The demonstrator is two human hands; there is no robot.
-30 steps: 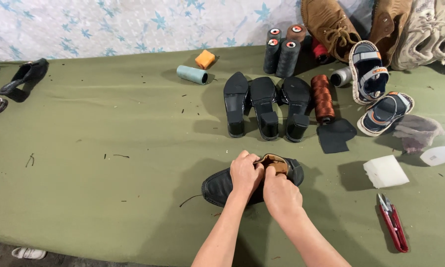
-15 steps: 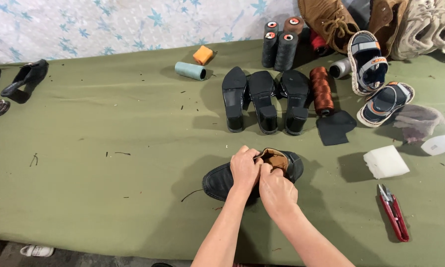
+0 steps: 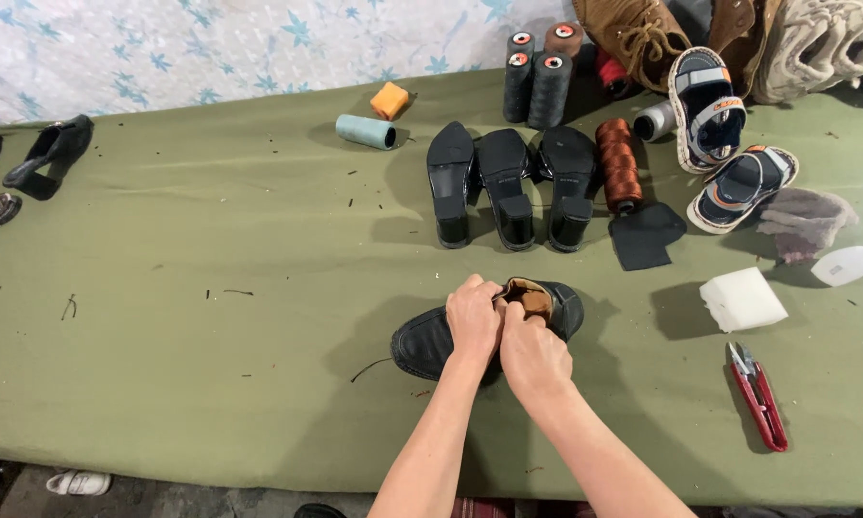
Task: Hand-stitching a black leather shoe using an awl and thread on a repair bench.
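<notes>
A black leather shoe [image 3: 422,347] with a tan lining lies on its side on the green table cloth [image 3: 211,317], toe pointing left. My left hand [image 3: 474,321] grips the shoe's top edge near the opening. My right hand [image 3: 532,357] presses against the shoe just right of the left hand, fingers curled at the tan lining [image 3: 530,297]. A thin dark thread [image 3: 369,368] trails from the shoe's toe side. Both forearms come in from the bottom edge.
Three black heeled shoes [image 3: 504,184] stand beyond the shoe. Thread spools [image 3: 619,163] and sandals [image 3: 705,105] sit at the back right. A white foam block [image 3: 741,298], red snips [image 3: 759,395] and a black sole piece [image 3: 645,235] lie right. Black shoes [image 3: 47,153] lie far left.
Both hands have stayed on the black shoe with small finger shifts. The view has drifted slightly, so the table items sit a little lower in frame.
</notes>
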